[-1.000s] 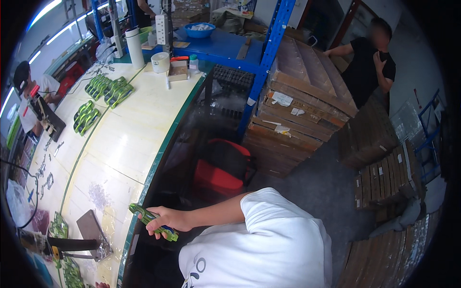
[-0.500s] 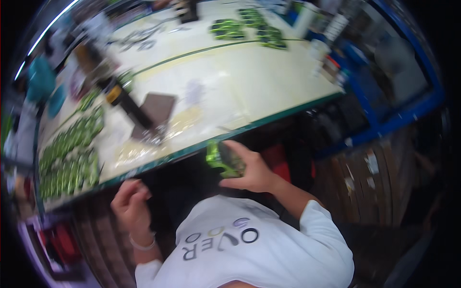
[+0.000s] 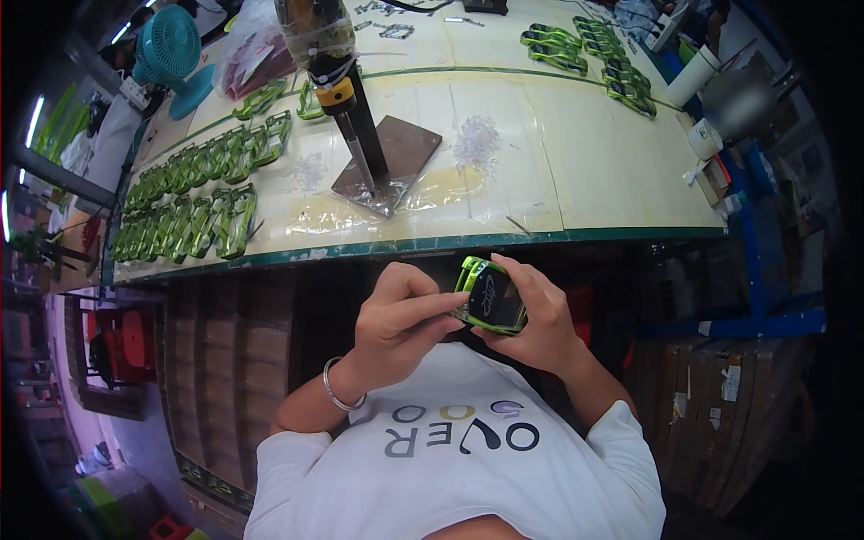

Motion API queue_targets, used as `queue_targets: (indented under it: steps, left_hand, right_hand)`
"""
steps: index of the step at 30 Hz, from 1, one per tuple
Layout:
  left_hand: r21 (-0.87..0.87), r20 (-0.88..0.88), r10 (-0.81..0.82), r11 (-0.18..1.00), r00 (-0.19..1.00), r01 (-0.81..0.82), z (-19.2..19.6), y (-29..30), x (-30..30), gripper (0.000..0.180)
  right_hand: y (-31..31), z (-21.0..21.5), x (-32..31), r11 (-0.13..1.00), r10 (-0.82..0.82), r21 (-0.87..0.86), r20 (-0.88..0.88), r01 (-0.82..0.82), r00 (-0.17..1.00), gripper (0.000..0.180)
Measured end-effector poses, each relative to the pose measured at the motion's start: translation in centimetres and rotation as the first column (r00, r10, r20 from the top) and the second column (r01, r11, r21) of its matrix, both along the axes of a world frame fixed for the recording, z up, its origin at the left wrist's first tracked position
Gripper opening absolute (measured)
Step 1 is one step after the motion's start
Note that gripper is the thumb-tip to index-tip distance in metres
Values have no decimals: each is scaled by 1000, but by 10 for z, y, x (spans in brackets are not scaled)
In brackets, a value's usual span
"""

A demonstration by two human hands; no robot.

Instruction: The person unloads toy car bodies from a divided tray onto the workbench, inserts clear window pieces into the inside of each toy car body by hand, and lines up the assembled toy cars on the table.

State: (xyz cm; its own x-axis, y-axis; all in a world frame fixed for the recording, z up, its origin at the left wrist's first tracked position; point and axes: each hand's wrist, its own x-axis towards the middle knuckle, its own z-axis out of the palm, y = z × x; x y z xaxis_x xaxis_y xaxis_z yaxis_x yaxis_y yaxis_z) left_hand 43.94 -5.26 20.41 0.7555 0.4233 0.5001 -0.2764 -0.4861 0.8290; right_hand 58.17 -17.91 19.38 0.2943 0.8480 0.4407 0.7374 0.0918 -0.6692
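1. The work piece, a green frame (image 3: 472,270) with a dark panel set in it, is up in front of the person's chest, just off the near table edge.
2. Right hand (image 3: 538,315): gripping the frame from the right, thumb near side, fingers far side.
3. Left hand (image 3: 396,315): fingers part curled, index finger and thumb at the frame's left edge; from my feed I cannot tell if it pinches.
4. Containers, far left: I have a clear bag (image 3: 256,56), pinkish-red stuff inside, kind unclear.
5. Far right on the table (image 3: 621,171): small brown box (image 3: 714,183), contents too small to read; white roll (image 3: 705,139) just beside it.
6. Near left, below the table: brown divided tray (image 3: 225,351); green pieces (image 3: 211,483) show by its near end, inside or beneath, can't tell.
7. Near right: brown cartons (image 3: 711,405), pale labels, insides hidden.
8. Left on table: rows of green frames (image 3: 180,220), loose, uncontained.
9. Mid-table: heap of clear bits (image 3: 477,144), also loose, beside a brown plate (image 3: 409,153).
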Motion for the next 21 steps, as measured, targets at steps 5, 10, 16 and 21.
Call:
queue_targets:
  steps: [5, 10, 16, 21]
  left_hand:
    - [142, -38, 39, 989, 998, -34, 4, 0, 4, 33]
    - [327, -48, 66, 944, 997, -47, 7, 3, 10, 35]
    - [572, -15, 144, 813, 989, -109, -12, -11, 14, 38]
    - [605, -120, 182, 793, 976, -74, -33, -13, 15, 40]
  right_hand:
    - [1, -3, 2, 1000, -10, 1, 22, 10, 1000, 69]
    - [1, -7, 7, 998, -48, 38, 92, 45, 995, 67]
    - [-2, -9, 6, 995, -95, -49, -102, 90, 990, 62]
    - [0, -24, 1, 985, -137, -134, -186, 113, 973, 61]
